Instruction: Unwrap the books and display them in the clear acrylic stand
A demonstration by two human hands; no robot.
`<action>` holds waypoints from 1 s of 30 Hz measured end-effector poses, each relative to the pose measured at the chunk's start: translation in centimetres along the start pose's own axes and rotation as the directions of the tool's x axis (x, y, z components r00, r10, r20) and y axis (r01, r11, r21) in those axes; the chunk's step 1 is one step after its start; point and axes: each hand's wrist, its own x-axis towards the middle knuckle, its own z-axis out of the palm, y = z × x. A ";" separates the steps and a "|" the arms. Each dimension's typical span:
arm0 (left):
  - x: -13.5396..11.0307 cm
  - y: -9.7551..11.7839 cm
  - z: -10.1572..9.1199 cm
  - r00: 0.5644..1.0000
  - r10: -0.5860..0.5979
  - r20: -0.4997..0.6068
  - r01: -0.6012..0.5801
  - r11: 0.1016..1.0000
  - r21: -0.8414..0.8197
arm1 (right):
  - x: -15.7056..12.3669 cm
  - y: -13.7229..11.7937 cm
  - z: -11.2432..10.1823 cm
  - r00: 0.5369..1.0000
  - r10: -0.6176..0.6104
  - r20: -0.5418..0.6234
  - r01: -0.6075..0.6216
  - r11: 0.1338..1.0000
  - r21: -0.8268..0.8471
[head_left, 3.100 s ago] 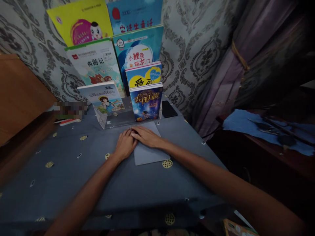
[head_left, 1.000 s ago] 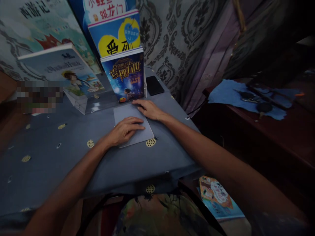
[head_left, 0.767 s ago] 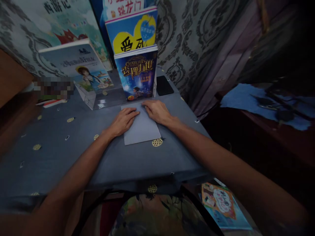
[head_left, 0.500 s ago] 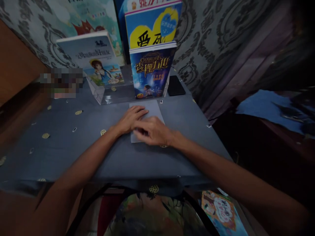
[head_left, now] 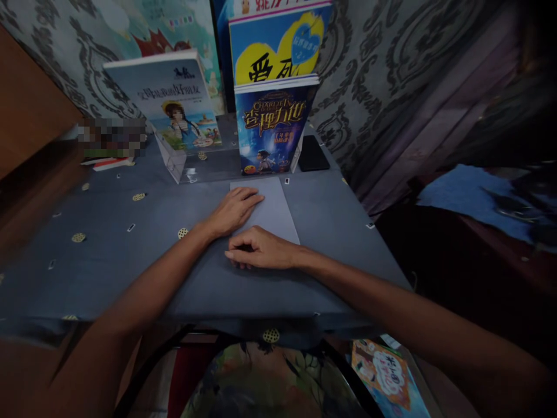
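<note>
A pale sheet of paper (head_left: 276, 212) lies flat on the cloth-covered table, in front of the standing books. My left hand (head_left: 235, 210) rests on its left side, palm down with the fingers stretched out. At the sheet's near edge is my right hand (head_left: 259, 248), with its fingers curled in and the thumb pointing left. A dark gap shows between thumb and forefinger, and I see nothing held in it. The right hand covers the near left part of the paper, so whether it touches the edge there is hidden.
A dark blue book (head_left: 272, 130) and a light blue book (head_left: 180, 101) stand on a clear stand (head_left: 174, 159). Taller books rise behind them. A black phone-like slab (head_left: 313, 153) lies to the right. The patterned tablecloth (head_left: 108, 261) hangs over the near edge; another book (head_left: 387, 377) lies below.
My right hand has moved toward me, from beside the left fingers to the paper's near edge. More of the sheet now shows. The left hand stays in place.
</note>
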 end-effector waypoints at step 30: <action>-6.8 6.2 -5.3 0.952 0.293 0.085 -0.283 0.952 -0.113 | -4.6 2.7 -5.0 0.735 0.238 -0.635 0.017 0.929 0.369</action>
